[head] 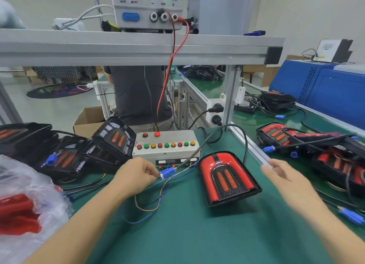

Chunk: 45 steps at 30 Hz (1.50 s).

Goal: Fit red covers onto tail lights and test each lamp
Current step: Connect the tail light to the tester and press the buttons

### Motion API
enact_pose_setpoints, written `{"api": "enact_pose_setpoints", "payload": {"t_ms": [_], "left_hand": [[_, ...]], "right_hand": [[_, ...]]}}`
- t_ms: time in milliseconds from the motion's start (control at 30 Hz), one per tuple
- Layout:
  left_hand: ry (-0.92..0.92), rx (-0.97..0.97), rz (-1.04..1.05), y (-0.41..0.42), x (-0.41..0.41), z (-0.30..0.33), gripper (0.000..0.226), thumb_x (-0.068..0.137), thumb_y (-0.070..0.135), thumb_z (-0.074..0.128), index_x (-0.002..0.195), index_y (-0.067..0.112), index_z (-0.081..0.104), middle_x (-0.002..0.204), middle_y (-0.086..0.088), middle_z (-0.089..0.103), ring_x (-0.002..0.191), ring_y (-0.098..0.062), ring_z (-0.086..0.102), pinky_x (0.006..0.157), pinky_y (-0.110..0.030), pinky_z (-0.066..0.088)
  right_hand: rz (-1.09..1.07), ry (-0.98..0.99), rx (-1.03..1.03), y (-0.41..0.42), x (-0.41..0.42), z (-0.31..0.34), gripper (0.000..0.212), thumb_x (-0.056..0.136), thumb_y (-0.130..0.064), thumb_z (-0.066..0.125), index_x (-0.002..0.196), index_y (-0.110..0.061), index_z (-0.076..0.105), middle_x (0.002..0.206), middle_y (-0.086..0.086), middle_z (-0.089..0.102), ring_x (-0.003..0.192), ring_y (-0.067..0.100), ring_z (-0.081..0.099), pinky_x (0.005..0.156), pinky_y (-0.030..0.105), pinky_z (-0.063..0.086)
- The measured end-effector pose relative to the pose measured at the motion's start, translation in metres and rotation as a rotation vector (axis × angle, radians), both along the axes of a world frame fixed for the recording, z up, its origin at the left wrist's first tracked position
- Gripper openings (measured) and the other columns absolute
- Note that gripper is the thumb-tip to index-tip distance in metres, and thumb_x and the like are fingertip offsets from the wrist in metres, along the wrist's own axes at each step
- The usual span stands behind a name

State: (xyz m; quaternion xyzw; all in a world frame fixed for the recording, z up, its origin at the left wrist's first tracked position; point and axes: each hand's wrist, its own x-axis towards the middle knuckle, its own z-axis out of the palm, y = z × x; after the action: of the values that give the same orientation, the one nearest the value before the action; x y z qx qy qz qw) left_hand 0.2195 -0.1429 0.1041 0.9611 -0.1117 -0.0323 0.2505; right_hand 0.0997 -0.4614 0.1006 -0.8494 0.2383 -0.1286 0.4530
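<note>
Red-covered black-framed tail light (227, 178) lies on green table (187, 234), long axis running away from person, between 2 hands. Left hand (136, 176) pinches blue plastic connector (167, 172) just left of lamp. Right hand (284, 174), grip spread, blurred, hovers nearer lamp's right edge.

red-covered tail light (227, 179), flat on mat

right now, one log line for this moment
left hand pinches blue plug by test box | right hand open, blurred | red-covered lamp on mat
</note>
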Motion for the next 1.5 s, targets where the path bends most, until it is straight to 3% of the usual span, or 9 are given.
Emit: {"api": "enact_pose_setpoints", "payload": {"t_ms": [267,433,667,833,1033,1133,1233,1367,1500], "left_hand": [[-0.134,0.009,-0.014,-0.028,0.003,0.013,0.029,0.083,0.01,0.057,0.102,0.026,0.071,0.113,0.001,0.062,0.104,-0.02,0.056,0.088,-0.03,0.047],[-0.172,-0.095,0.045,-0.028,0.01,0.007,0.032,0.082,0.004,0.055,0.099,0.025,0.071,0.123,0.002,0.061,0.113,-0.019,0.053,0.094,-0.031,0.043],[-0.298,0.03,0.041,-0.018,0.025,-0.009,0.043,0.085,0.005,0.053,0.125,0.02,0.06,0.134,-0.001,0.053,0.125,-0.021,0.043,0.104,-0.034,0.035],[-0.377,0.223,-0.219,-0.061,0.019,-0.026,0.059,0.085,0.007,0.052,0.141,0.02,0.038,0.147,0.001,0.036,0.131,-0.022,0.032,0.106,-0.034,0.031],[-0.455,0.209,-0.144,-0.081,0.011,-0.034,0.063,0.079,-0.006,0.052,0.137,0.016,0.04,0.124,-0.004,0.046,0.104,-0.028,0.052,0.075,-0.034,0.038],[-0.398,-0.002,-0.323,-0.079,0.007,-0.039,0.057,0.082,-0.008,0.047,0.134,0.016,0.052,0.125,-0.003,0.056,0.115,-0.024,0.051,0.093,-0.031,0.042],[-0.306,-0.012,-0.486,-0.071,-0.002,-0.049,0.048,0.088,-0.002,0.047,0.131,0.017,0.057,0.129,0.0,0.059,0.119,-0.019,0.051,0.1,-0.026,0.038],[-0.34,0.182,-0.348,-0.059,0.003,-0.053,0.038,0.093,0.021,0.049,0.129,0.027,0.059,0.125,0.005,0.056,0.116,-0.019,0.046,0.095,-0.028,0.035],[-0.468,0.047,-0.125,-0.051,0.009,-0.031,0.028,0.09,0.023,0.053,0.111,0.024,0.07,0.109,0.002,0.06,0.108,-0.02,0.048,0.088,-0.031,0.036]], "right_hand": [[0.224,0.278,0.531,0.014,0.037,-0.006,0.037,0.089,-0.04,0.063,0.104,-0.008,0.074,0.095,0.01,0.076,0.087,0.022,0.069,0.075,0.032,0.053],[0.174,0.141,0.714,0.01,0.021,-0.019,0.032,0.091,-0.029,0.06,0.102,-0.002,0.072,0.095,0.019,0.075,0.072,0.022,0.071,0.072,0.035,0.051],[0.088,-0.14,1.122,-0.002,-0.006,-0.031,0.023,0.073,-0.026,0.064,0.077,-0.011,0.08,0.093,0.015,0.076,0.067,0.02,0.073,0.052,0.032,0.058],[0.078,-0.203,1.198,0.003,-0.005,-0.032,0.023,0.073,-0.027,0.063,0.077,-0.012,0.081,0.096,0.013,0.076,0.069,0.02,0.074,0.054,0.035,0.059],[0.182,-0.299,1.251,0.003,0.0,-0.028,0.024,0.071,-0.031,0.063,0.081,-0.018,0.081,0.1,0.011,0.075,0.075,0.02,0.074,0.06,0.039,0.06],[0.201,-0.302,1.291,0.003,0.004,-0.026,0.025,0.064,-0.029,0.073,0.083,-0.016,0.081,0.103,0.012,0.075,0.078,0.022,0.074,0.064,0.043,0.061],[0.195,-0.272,1.308,0.007,0.011,-0.029,0.051,0.04,-0.026,0.093,0.088,-0.013,0.08,0.106,0.014,0.074,0.083,0.023,0.074,0.072,0.048,0.06],[0.188,-0.202,1.338,0.019,0.02,-0.031,0.026,0.067,-0.028,0.075,0.084,-0.009,0.08,0.104,0.015,0.074,0.08,0.023,0.074,0.059,0.04,0.06],[0.212,-0.14,1.242,0.028,0.028,-0.038,0.04,0.079,-0.044,0.06,0.09,-0.011,0.08,0.108,0.017,0.072,0.087,0.025,0.074,0.07,0.043,0.062]]}}
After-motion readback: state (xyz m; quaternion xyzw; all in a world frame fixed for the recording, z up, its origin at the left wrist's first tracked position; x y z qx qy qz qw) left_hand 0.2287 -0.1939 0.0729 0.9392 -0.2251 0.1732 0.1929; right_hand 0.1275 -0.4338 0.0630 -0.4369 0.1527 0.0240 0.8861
